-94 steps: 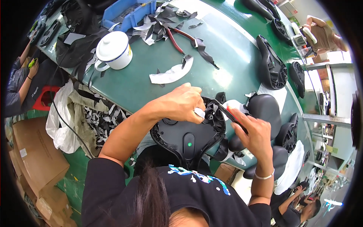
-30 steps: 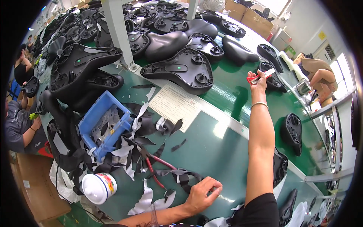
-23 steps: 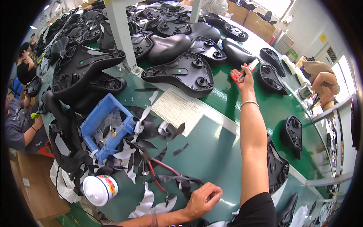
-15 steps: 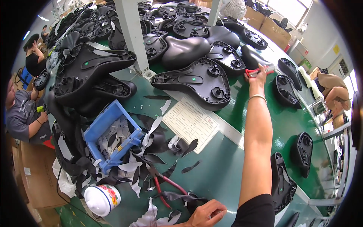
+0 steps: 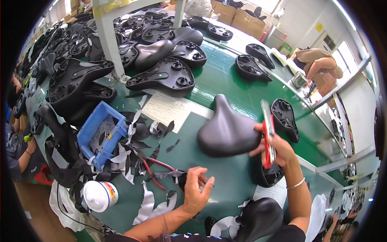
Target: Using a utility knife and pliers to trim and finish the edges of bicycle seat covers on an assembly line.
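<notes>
A black bicycle saddle (image 5: 229, 131), smooth side up, is over the green bench at centre. My right hand (image 5: 282, 150) is closed around a red-and-silver hand tool (image 5: 267, 137) whose exact kind I cannot make out. Fingers of the same hand also grip the saddle's right edge. My left hand (image 5: 196, 189) is open and holds nothing, its fingers bent and thumb apart, left of and nearer than the saddle. Pliers with red handles (image 5: 155, 161) lie among black and grey scraps (image 5: 150, 201) beside it.
A blue bin (image 5: 107, 151) of scraps, a lidded white enamel mug (image 5: 98, 196) and a printed sheet (image 5: 165, 111) stand or lie on the left. Saddles (image 5: 167, 76) crowd the back around a white post (image 5: 109, 44). Another saddle (image 5: 262, 218) sits near me. A person (image 5: 318, 66) bends at far right.
My right hand has come back from the far side with the tool, bringing the saddle nearer. My left hand has risen and its fingers have spread. The view has swung right.
</notes>
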Available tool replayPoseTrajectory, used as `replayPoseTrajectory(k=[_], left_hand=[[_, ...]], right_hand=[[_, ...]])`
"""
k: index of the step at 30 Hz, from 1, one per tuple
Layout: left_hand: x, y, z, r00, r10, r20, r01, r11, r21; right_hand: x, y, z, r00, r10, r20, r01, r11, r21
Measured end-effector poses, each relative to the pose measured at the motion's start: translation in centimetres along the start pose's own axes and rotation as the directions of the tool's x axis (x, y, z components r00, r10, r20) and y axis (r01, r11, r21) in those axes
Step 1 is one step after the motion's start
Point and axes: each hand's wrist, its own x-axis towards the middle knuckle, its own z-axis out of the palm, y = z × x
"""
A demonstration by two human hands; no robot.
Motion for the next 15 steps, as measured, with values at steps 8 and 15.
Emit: replayPoseTrajectory(k=[8,15], left_hand=[[-0.5,-0.4,0.2,0.993,-0.114,0.000,0.114,0.993,0.005],[0.0,1.3,0.2,0.965,-0.257,0.048,0.250,0.960,0.127]], right_hand=[[13.8,-6.1,-11.0,0.868,-0.328,-0.373,0.282,0.944,-0.172],[32.1,-3.2,-14.7,0.713,-0.433,-0.551,0.348,0.901,-0.258]])
